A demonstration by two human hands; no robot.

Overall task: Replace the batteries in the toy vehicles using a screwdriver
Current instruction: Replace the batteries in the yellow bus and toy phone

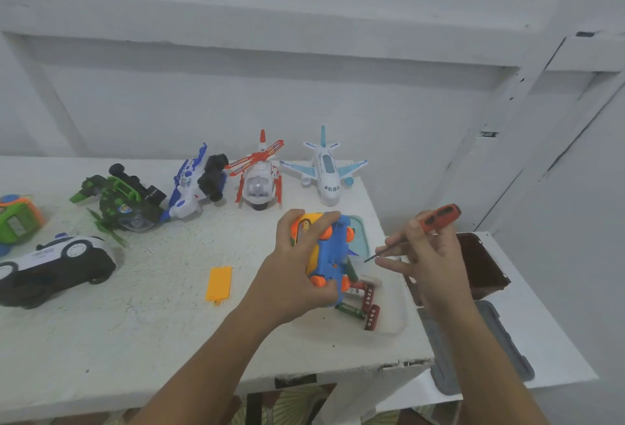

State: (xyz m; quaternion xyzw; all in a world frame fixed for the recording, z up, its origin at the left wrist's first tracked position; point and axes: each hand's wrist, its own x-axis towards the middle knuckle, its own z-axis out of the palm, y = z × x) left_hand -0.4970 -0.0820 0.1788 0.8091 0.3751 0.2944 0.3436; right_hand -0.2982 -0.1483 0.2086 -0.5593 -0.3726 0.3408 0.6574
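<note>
My left hand (297,276) grips a blue and yellow toy vehicle with orange wheels (329,252), turned so its underside faces right. A green battery (351,270) sticks out of its lower side. My right hand (422,255) holds a red-handled screwdriver (439,218), its thin shaft pointing left with the tip a short way from the toy. A yellow battery cover (219,284) lies flat on the white table (152,340), left of my left hand. Several loose batteries (367,306), brown and green, lie in a clear tray (392,323) under the toy.
Along the back of the table stand a white and blue plane (326,167), a red and white helicopter (258,177), a blue and white toy (198,184) and a green toy (125,198). A black and white car (54,269) lies left. A dark brown box (483,265) sits right.
</note>
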